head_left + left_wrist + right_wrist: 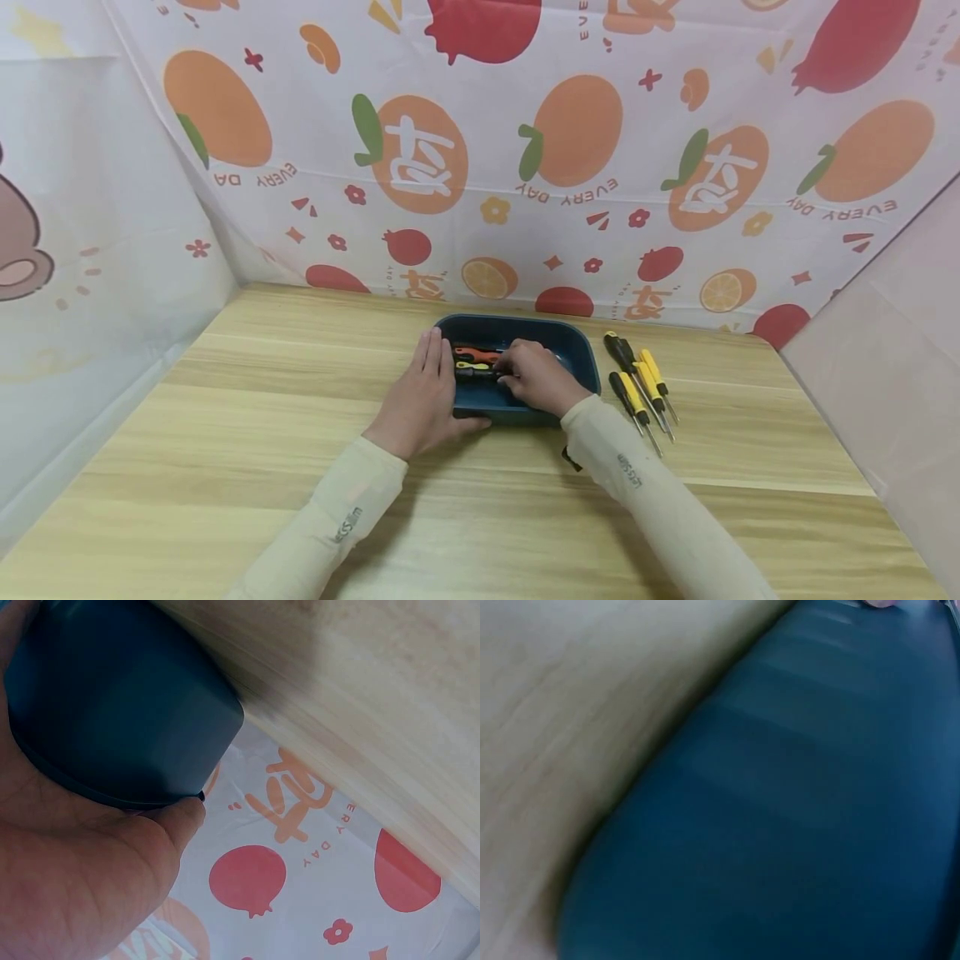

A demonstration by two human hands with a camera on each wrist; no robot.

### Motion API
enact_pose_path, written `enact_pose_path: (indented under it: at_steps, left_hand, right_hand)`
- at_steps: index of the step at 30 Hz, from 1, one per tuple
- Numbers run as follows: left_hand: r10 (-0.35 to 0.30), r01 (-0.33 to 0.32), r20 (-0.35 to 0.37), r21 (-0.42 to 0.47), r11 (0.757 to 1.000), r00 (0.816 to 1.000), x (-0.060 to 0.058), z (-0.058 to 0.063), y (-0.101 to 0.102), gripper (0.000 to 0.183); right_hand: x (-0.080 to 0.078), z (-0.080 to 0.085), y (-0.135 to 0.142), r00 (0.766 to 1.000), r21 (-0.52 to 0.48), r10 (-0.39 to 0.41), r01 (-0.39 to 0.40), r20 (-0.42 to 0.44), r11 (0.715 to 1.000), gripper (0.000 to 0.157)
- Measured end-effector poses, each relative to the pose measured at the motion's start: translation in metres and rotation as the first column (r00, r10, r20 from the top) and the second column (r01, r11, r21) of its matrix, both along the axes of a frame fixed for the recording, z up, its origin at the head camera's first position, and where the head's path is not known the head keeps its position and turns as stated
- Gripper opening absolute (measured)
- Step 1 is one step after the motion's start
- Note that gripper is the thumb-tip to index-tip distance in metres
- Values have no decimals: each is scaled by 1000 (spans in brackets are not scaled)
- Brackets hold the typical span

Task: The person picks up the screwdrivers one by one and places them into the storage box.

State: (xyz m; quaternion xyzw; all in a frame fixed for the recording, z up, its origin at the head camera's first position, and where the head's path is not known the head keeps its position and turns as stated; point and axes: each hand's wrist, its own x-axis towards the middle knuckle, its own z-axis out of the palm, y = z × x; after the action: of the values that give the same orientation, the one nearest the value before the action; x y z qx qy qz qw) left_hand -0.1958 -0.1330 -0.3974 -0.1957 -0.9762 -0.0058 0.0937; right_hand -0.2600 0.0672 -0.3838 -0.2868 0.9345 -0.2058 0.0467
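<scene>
A dark blue rectangular box (551, 329) stands near the back of the table. My left hand (422, 392) rests against its left end with straight fingers, the thumb along the front side. Up close in the left wrist view, that hand (97, 877) lies along the box's rim. My right hand (542, 377) reaches inside and pinches a black-handled screwdriver (471, 372), its shank end hidden by the fingers. Behind it in the box lie a yellow-and-black handle (467, 365) and an orange-and-black handle (474, 354). The right wrist view shows mostly the box wall (765, 810).
Several yellow and black screwdrivers (628, 392) lie in a group on the wooden table (300, 467), right of the box. A fruit-print cloth (495, 167) hangs directly behind the table. A small dark piece (572, 460) shows beside the right sleeve.
</scene>
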Motion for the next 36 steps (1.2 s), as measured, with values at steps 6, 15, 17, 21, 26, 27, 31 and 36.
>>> enact_pose_path:
  at_steps: [6,15,17,21,26,27,31,36]
  left_hand:
    - [-1,1,0,-11,1000,1000,0,0,0,124]
    - [-1,1,11,10,1000,1000,-1,-2,0,126]
    - [-3,3,10,15,1000,1000,-1,-2,0,127]
    - [-4,4,10,16,1000,1000,0,-1,0,126]
    - [-5,5,-7,9,1000,1000,0,0,0,125]
    - [-5,5,-7,10,1000,1000,0,0,0,125]
    - [-4,4,4,23,1000,1000,0,0,1,125]
    - [-3,3,3,20,1000,1000,0,0,0,124]
  right_hand:
    - [-3,-2,-2,1000,5,11,-11,27,1000,22]
    - [-8,-10,-3,998,-21,20,-19,66,1000,20]
    - [-8,-11,-3,997,-25,24,-22,69,999,19]
    - [-10,-13,-4,997,-25,24,-22,75,999,19]
    - [-12,-13,-5,996,-22,16,-14,84,1000,18]
    - [-11,-13,-5,996,-23,11,-9,86,1000,18]
    - [-11,-12,-5,997,-20,-6,8,78,1000,13]
    - [-12,-13,-6,998,-2,-17,17,62,1000,8]
